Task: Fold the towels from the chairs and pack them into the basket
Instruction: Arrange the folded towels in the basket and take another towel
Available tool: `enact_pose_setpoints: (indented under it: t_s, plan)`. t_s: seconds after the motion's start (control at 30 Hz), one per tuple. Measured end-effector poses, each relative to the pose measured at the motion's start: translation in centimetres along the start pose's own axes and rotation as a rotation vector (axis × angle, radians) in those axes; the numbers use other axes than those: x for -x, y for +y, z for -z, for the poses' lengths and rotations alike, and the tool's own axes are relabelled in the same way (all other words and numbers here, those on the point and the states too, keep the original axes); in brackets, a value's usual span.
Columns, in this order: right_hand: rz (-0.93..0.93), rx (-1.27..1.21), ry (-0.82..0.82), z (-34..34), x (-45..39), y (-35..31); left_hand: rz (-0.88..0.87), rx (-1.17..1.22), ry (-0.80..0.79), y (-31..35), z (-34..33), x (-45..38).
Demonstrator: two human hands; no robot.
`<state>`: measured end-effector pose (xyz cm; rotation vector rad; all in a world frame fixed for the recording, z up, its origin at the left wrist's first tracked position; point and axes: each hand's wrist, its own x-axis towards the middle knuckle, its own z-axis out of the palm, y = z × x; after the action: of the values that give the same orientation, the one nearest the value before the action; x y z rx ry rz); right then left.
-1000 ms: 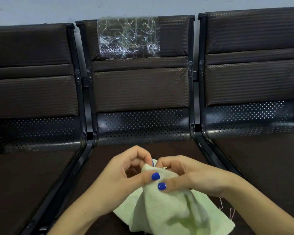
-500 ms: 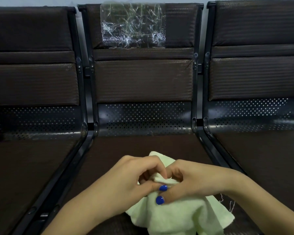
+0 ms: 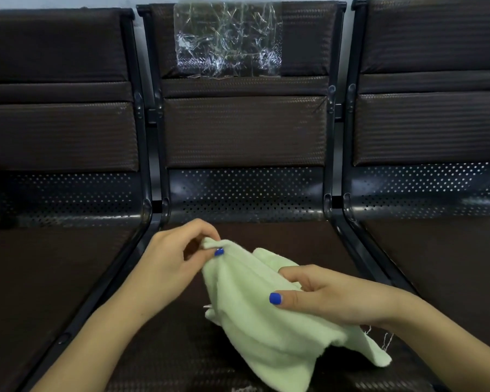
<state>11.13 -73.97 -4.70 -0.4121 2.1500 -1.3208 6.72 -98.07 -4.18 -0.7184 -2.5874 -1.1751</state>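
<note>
My left hand (image 3: 178, 258) pinches the top corner of the green towel (image 3: 266, 321) over the middle chair (image 3: 246, 131), my right hand (image 3: 323, 295) grips its edge lower right, probably the neighbouring corner, so it slants between them.

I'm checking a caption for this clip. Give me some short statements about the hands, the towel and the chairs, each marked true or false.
1. The left hand pinches a corner of the light green towel. True.
2. The right hand rests idle on the right chair. False: it grips the towel.
3. The towel is over the middle chair's seat. True.
4. A basket stands on the left chair. False: no basket is in view.
5. Crumpled clear plastic is on the middle chair's backrest. True.
</note>
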Motion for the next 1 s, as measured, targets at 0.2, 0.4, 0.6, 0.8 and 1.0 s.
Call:
enact_pose_setpoints:
  t_s: [0.2, 0.4, 0.6, 0.8, 1.0]
  plan:
    - [0.000, -0.009, 0.057, 1.2, 1.3, 0.4, 0.094, 0.110, 0.295, -1.5, -0.2, -0.7]
    - [0.035, -0.025, 0.139, 2.1, 2.8, 0.0, 0.071, 0.237, 0.795, -1.9, 0.8, -0.8]
    - [0.088, 0.375, 0.411, 3.4, 3.3, -0.3, 0.092, 0.240, 0.900, -2.8, 1.7, 0.2]
    - [-0.066, 0.688, 0.568, 5.4, 3.8, 1.3, 0.144, 0.297, 0.959, -4.1, 1.8, -0.2]
    - [-0.067, 0.715, 0.684, 7.2, 4.0, 3.6, 0.211, 0.317, 0.903, -4.6, 1.3, -0.2]
